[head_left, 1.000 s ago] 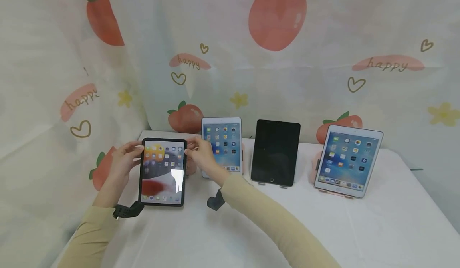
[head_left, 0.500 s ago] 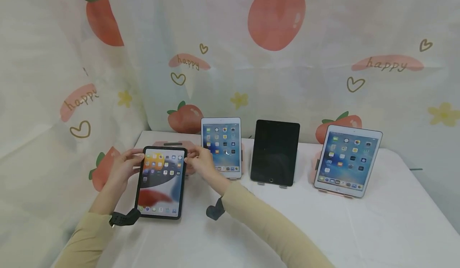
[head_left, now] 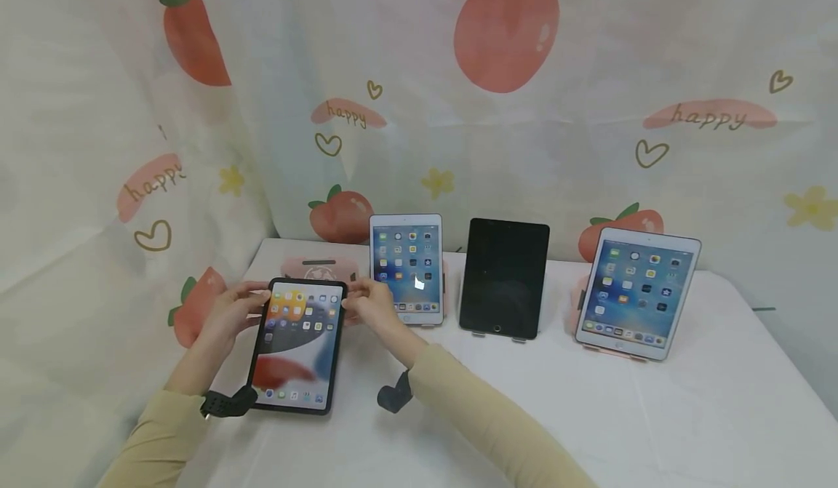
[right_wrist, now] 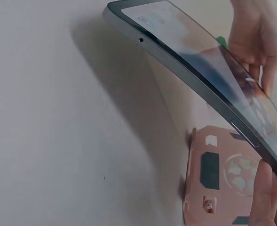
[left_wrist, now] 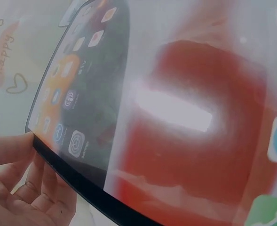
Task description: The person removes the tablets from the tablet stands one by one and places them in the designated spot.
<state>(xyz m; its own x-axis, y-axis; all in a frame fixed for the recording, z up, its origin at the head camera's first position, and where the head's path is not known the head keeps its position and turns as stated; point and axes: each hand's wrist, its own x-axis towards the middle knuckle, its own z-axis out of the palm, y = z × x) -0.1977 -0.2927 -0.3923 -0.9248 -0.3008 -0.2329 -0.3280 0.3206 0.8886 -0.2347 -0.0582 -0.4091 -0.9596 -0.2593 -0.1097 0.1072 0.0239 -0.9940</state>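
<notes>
A tablet with a black border and a lit home screen [head_left: 297, 346] tilts off the table at the left. My left hand [head_left: 229, 313] pinches its upper left edge, thumb at the front and the other fingers behind. At the upper right edge my right hand [head_left: 380, 310] pinches it too; in the right wrist view those fingers [right_wrist: 265, 197] sit beside the side button. Behind the tablet is a pink stand [head_left: 294, 266], partly hidden; the right wrist view shows its panel [right_wrist: 201, 141] apart from the tablet. Wallpaper and app icons fill the tablet's screen [left_wrist: 77, 108] in the left wrist view.
Along the back, a white tablet [head_left: 406, 266], a dark-screened tablet [head_left: 504, 277] and another white tablet [head_left: 638, 292] lean on stands. A white cloth covers the table [head_left: 563, 408]. A fruit-printed curtain [head_left: 419, 146] hangs behind and at the left.
Both hands have drawn the black-bordered tablet toward the front edge and down, leaning its top further back. The pink stand behind it has come into sight.
</notes>
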